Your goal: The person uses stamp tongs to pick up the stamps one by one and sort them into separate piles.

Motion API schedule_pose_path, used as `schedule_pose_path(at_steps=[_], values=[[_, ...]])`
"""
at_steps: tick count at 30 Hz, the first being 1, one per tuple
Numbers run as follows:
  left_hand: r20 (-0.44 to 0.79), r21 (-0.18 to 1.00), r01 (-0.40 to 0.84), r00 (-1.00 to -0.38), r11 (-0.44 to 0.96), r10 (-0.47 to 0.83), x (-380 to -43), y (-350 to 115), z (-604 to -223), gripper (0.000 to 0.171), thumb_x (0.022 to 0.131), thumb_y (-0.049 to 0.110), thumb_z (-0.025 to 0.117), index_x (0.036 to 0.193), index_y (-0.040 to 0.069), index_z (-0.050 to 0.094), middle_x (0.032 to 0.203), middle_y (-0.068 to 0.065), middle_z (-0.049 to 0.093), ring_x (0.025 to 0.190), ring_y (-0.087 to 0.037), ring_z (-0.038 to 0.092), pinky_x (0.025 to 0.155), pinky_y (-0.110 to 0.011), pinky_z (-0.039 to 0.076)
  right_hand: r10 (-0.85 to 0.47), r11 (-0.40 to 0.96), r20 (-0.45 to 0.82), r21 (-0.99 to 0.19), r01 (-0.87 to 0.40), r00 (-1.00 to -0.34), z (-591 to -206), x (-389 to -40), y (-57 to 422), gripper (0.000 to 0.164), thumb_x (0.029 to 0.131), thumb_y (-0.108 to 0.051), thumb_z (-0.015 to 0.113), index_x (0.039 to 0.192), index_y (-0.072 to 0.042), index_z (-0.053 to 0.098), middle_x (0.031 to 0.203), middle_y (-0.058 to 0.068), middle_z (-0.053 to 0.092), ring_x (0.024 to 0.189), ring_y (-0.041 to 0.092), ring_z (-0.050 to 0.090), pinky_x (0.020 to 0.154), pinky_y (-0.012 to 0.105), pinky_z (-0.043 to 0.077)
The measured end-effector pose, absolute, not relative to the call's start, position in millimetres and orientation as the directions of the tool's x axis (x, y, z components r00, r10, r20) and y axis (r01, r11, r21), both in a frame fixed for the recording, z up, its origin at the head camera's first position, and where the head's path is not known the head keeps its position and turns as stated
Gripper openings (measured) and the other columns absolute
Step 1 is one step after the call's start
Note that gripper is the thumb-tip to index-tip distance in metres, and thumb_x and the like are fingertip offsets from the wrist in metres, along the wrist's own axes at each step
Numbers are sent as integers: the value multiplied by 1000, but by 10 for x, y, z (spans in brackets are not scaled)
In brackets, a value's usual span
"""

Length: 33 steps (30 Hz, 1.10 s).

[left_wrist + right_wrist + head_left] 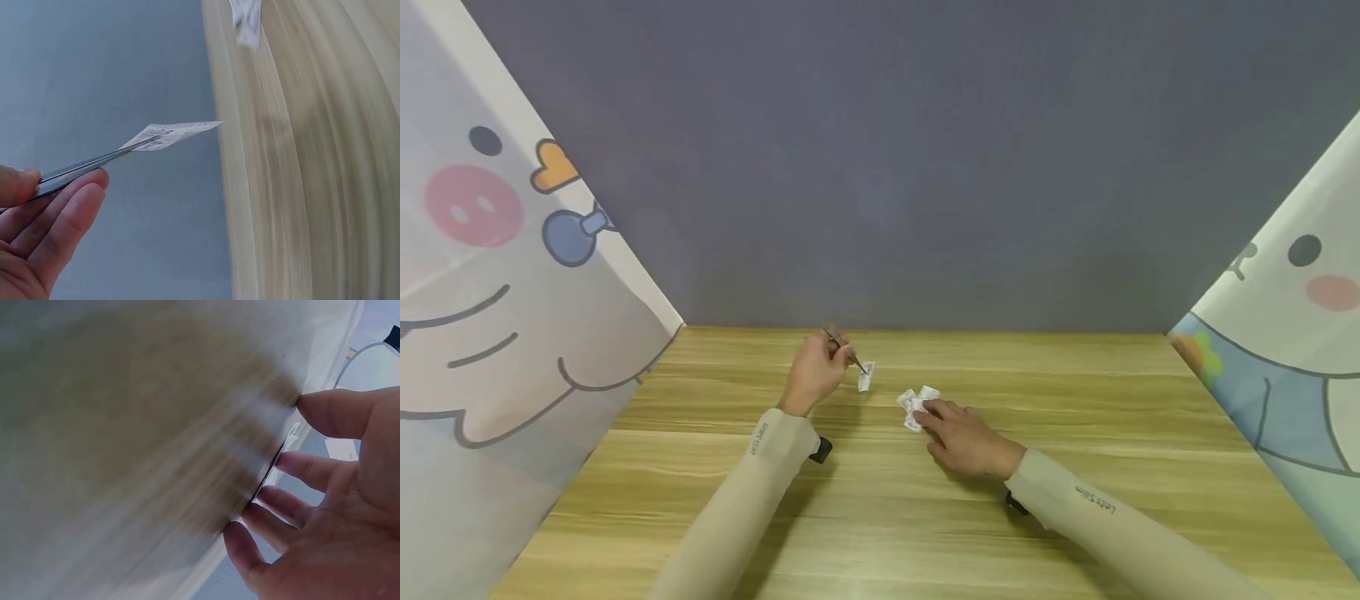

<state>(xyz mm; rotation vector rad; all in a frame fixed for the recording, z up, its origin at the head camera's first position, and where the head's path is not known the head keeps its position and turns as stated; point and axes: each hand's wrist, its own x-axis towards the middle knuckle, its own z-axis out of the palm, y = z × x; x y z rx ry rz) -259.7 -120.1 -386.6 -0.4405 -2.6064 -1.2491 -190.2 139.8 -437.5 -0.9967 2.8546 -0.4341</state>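
Slip [864,382], btwn hands [966,438], nr L [816,372] (in tweezers [835,335])

Tweezers [833,334] – slim, metallic, pinched in the left hand [816,370], center of the head frame, slanting down to the right. Tips closed on a paper slip [864,383]: small, white, faint printed marks. In the left wrist view the slip juts out mid-frame, tilted, one sharp corner pointing right. More paper slips [907,400] make a small pile just right of and below center in the head frame – same white, several overlapping at mixed angles, near the held slip but apart from it. Right hand [966,437] has its fingertips at the pile's right side, partly covering it; exact slip count can't be told.
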Motion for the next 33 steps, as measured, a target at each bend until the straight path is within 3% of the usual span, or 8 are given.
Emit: schedule_pose_path(at_steps=[9,15,25,29,33], values=[[271,689,295,-952,662,143,-2701,-1530,-3947,7,95,5,55,95,0,60,81,-11,66,69,-18,65,58,-30,53,-627,749,1,-274,-603,-779,-4361,-1941,1378,48,96,-23,56,139,-5,45,138,18,40,126,33,38,93,59,36],[215,690,234,-970,685,115,-2761,-1660,-3995,10,95,5,53,98,-3,59,81,-13,64,69,-20,64,59,-31,53,-618,750,-12,-309,-585,-786,-4325,-1966,1331,47,94,-26,60,134,-3,49,134,16,42,121,31,41,95,56,36],[262,609,261,-958,749,120,-2798,-1750,-4078,4,93,3,56,93,1,59,81,-12,67,68,-21,64,58,-34,51,-571,741,159,-321,-590,-805,-4320,-2074,1156,22,89,-19,64,102,-1,67,114,11,54,96,24,45,81,39,41],[267,605,264,-956,751,120,-2804,-1771,-4105,4,93,4,57,94,1,59,82,-12,66,70,-22,65,62,-36,51,-556,746,161,-337,-575,-815,-4265,-2110,1032,24,92,-19,62,107,-1,66,115,9,54,99,24,46,84,41,41],[272,610,269,-954,745,122,-2814,-1788,-4135,4,94,6,58,94,2,59,81,-11,65,71,-22,64,62,-36,52,-600,715,97,-379,-587,-794,-4173,-2136,835,33,96,-20,56,121,3,58,127,13,50,111,27,45,92,42,40]])
